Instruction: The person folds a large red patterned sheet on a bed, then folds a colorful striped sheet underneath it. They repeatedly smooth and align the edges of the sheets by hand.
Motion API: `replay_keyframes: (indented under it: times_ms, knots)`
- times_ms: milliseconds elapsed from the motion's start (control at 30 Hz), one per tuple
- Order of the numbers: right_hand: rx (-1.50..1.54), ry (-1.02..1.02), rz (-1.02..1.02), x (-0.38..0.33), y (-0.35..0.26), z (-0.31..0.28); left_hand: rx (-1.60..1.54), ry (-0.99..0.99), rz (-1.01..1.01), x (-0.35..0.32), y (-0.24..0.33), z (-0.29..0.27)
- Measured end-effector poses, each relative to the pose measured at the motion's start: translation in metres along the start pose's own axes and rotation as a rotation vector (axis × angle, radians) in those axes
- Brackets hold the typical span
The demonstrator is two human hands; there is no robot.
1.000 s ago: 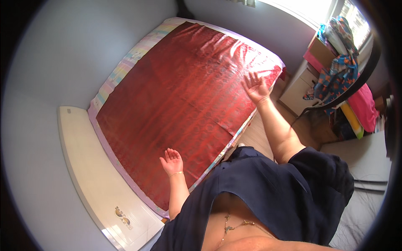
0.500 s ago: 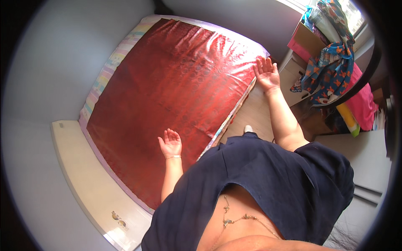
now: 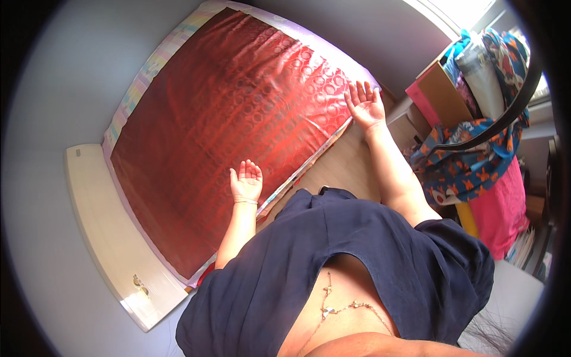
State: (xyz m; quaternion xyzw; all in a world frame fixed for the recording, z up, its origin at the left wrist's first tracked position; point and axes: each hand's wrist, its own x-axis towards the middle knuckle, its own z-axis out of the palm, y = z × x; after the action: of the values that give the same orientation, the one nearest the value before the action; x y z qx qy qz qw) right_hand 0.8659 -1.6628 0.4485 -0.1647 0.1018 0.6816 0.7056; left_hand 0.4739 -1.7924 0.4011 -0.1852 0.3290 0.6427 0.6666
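Both of my hands hang in the air with palms turned up and nothing in them. My left hand (image 3: 246, 181), a thin bracelet at its wrist, appears over the near right part of a shiny dark red sheet (image 3: 208, 125) with a circle pattern. Farther right, my right hand (image 3: 364, 106) has its fingers spread beside the sheet's far right corner. The sheet lies wrinkled over a mattress whose pastel striped edge (image 3: 147, 71) shows along the left and far sides. Whether either hand touches the sheet is not visible.
A cream headboard (image 3: 98, 232) borders the bed's near left side, against a grey wall (image 3: 47, 113). On the right are a cardboard box (image 3: 443, 95), a blue patterned cloth (image 3: 470, 160), a pink cloth (image 3: 499, 208) and a black curved band (image 3: 505, 119). Wooden floor (image 3: 345, 166) runs beside the bed.
The whole view has shifted, with the bed now farther up and left. My left hand sits higher in the picture, and my right hand slightly farther left. Both stay empty.
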Motion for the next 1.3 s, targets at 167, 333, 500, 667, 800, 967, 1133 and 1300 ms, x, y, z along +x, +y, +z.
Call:
replay_keyframes:
  times_ms: [167, 333, 500, 667, 800, 967, 1133, 1300]
  knots:
    - [0.033, 0.001, 0.095, 0.049, -0.001, 0.017, 0.004, 0.013, 0.058, 0.026, -0.010, 0.020]
    - [-0.015, -0.030, 0.139, 0.103, -0.002, 0.059, -0.058, 0.018, 0.081, 0.070, -0.026, 0.036]
    - [-0.105, -0.063, 0.164, 0.157, -0.001, 0.101, -0.154, 0.008, 0.074, 0.111, -0.050, 0.065]
    - [-0.146, -0.121, 0.226, 0.206, 0.010, 0.126, -0.209, -0.021, 0.051, 0.121, -0.058, 0.098]
    - [-0.160, -0.065, 0.314, 0.247, 0.028, 0.131, -0.264, -0.002, 0.161, 0.117, -0.059, 0.089]
    - [-0.190, -0.110, 0.430, 0.312, 0.031, 0.143, -0.426, 0.057, 0.356, 0.102, -0.057, 0.062]
    - [-0.139, -0.143, 0.523, 0.378, 0.014, 0.166, -0.535, 0.107, 0.583, 0.071, -0.103, 0.067]
    - [-0.130, -0.117, 0.456, 0.417, -0.019, 0.185, -0.624, 0.199, 0.609, 0.076, -0.149, 0.105]
